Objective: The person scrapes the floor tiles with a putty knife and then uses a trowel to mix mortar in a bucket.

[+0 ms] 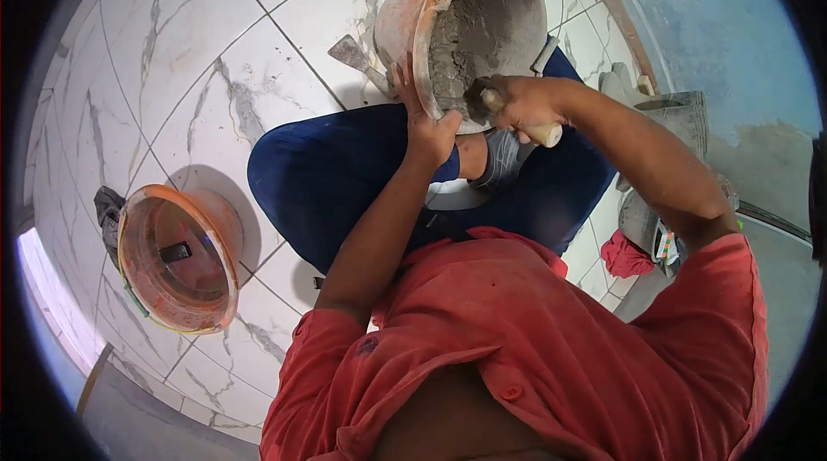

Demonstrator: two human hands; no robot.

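Note:
Between my bent legs a mortar-stained bucket (401, 20) leans with its mouth tilted toward me. Wet grey mortar (469, 34) coats its inside. My left hand (428, 123) is closed on the near left part of the rim, thumb and fingers on either side of the wall. In my right hand (527, 103) is a trowel (546, 135), gripped by its pale wooden handle. The trowel's dark blade is at the near rim, against the mortar; part of it is hidden. Left of the bucket, a scraper (351, 54) lies on the floor.
An orange bucket (228, 289) with liquid and a dark object inside stands at the left, a dark cloth (109, 211) beside it. Marble-patterned tiles (198, 56) cover the floor. On the right are a red cloth (624, 254), grey tile pieces (680, 121) and a blue wall (732, 21).

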